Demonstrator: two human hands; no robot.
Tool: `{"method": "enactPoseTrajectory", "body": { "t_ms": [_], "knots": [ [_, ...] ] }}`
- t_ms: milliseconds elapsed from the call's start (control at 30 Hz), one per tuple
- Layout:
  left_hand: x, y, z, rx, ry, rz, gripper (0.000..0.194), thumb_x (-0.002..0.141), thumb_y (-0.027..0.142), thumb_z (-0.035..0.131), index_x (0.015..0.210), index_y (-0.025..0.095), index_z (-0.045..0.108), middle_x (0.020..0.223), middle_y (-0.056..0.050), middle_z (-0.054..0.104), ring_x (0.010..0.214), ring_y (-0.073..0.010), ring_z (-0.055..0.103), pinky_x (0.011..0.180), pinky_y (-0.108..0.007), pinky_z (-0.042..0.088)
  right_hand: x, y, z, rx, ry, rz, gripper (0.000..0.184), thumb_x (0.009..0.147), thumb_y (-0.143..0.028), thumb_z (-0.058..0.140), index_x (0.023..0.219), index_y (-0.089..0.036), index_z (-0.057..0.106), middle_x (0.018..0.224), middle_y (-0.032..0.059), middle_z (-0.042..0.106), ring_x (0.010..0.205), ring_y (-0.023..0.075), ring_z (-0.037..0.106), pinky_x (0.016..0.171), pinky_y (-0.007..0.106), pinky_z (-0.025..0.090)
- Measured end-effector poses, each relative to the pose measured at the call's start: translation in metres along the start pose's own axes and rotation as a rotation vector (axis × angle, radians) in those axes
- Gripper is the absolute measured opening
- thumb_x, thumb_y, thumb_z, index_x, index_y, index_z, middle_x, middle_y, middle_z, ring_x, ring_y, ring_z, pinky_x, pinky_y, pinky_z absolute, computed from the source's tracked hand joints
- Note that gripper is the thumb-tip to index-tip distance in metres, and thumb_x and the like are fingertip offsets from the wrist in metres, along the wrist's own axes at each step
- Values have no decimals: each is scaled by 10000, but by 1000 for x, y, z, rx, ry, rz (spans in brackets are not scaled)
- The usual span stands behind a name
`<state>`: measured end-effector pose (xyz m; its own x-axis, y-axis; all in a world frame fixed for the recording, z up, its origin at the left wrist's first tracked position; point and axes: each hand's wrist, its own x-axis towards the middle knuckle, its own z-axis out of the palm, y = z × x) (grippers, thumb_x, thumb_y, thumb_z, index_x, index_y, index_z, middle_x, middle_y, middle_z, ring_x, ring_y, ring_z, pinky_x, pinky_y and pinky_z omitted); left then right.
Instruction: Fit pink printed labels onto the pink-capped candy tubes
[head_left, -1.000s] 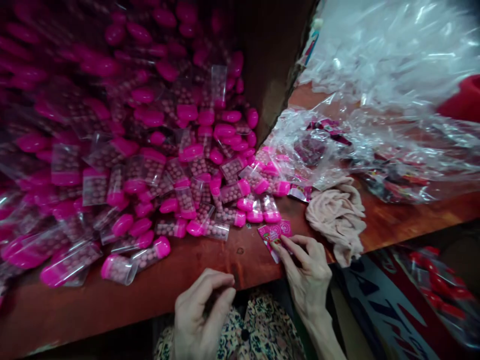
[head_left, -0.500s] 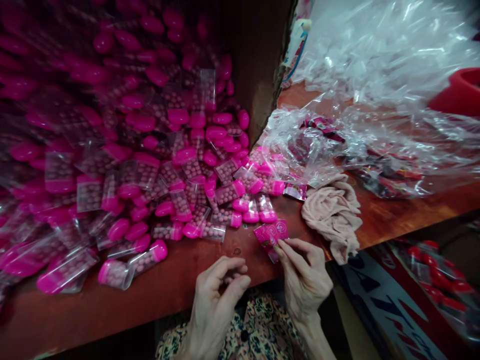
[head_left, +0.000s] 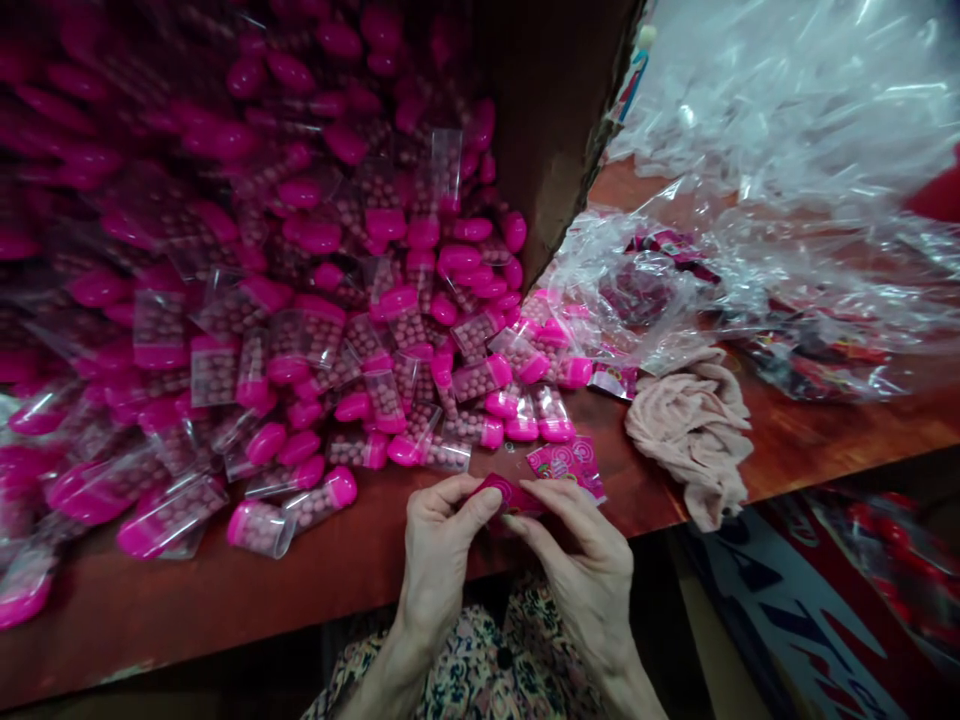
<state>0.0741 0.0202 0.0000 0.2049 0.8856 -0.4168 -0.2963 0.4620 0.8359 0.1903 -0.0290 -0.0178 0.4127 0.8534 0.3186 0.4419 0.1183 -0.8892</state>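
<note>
Between my two hands, just over the table's front edge, is a small printed pink label (head_left: 513,499). My left hand (head_left: 439,545) pinches its left side between thumb and fingers. Its right side is in the closed fingertips of my right hand (head_left: 585,560). Another pink label (head_left: 574,464) lies flat on the table right behind my right hand. Behind my left hand, small clear tubes with bright pink caps and pale pink balls inside form a large heap; one tube (head_left: 259,528) lies at its front.
A crumpled beige cloth (head_left: 690,430) lies on the reddish table (head_left: 300,590), right of my hands. Clear plastic bags (head_left: 780,120) are piled at the back right, some holding dark pink packets. A brown cardboard wall (head_left: 547,130) stands between heap and bags.
My left hand has come up and right, from curled fingers to gripping the label. My right hand has moved slightly left with it. The whole scene has shifted a little rightward in view.
</note>
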Motion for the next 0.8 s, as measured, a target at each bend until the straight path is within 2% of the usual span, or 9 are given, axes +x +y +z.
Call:
{"method": "enactPoseTrajectory", "body": {
  "t_ms": [33,133,300,500,567,667,800],
  "knots": [
    [0,1,0,4,3,7,84,686,234,748,659,155,736,606,10,677,565,-85,552,590,-183,454,0,-1,0,42,-17,43,42,792,-198,686,832,-212,684,745,7,629,671,144,607,589,248,524],
    [0,3,0,44,31,47,84,665,222,753,612,161,732,563,20,658,526,-81,537,551,-180,446,-1,-5,1,99,-65,117,126,800,-185,673,680,-201,642,599,-24,585,549,115,548,522,223,466],
    [-1,-1,-6,87,75,89,68,649,209,757,610,158,735,555,21,640,525,-87,520,532,-187,437,-4,-12,3,105,-113,82,178,829,-173,623,652,-188,625,579,-20,577,517,105,520,481,207,424],
    [-1,-3,-13,17,76,41,170,610,212,792,513,143,671,484,37,574,478,-68,473,492,-176,401,-6,-15,8,125,-162,58,227,876,-168,554,654,-175,602,592,-12,554,545,105,511,505,203,421],
    [-1,-1,-14,4,75,39,169,612,217,794,522,141,672,495,35,581,486,-66,475,501,-174,403,-6,-14,8,143,-182,63,214,883,-171,548,680,-175,619,610,-9,562,557,105,521,514,202,427],
    [-1,1,-18,19,94,59,155,634,249,786,564,142,699,526,18,620,509,-77,504,530,-183,424,-5,-13,6,155,-193,75,176,904,-204,527,819,-193,681,663,-1,600,595,113,563,542,205,456],
    [-1,3,-27,89,145,131,177,653,273,778,551,152,700,521,20,621,514,-78,497,529,-177,415,-4,-14,8,132,-190,118,230,849,-363,616,1014,-221,690,844,33,684,758,166,648,665,253,530]
  ]
}}
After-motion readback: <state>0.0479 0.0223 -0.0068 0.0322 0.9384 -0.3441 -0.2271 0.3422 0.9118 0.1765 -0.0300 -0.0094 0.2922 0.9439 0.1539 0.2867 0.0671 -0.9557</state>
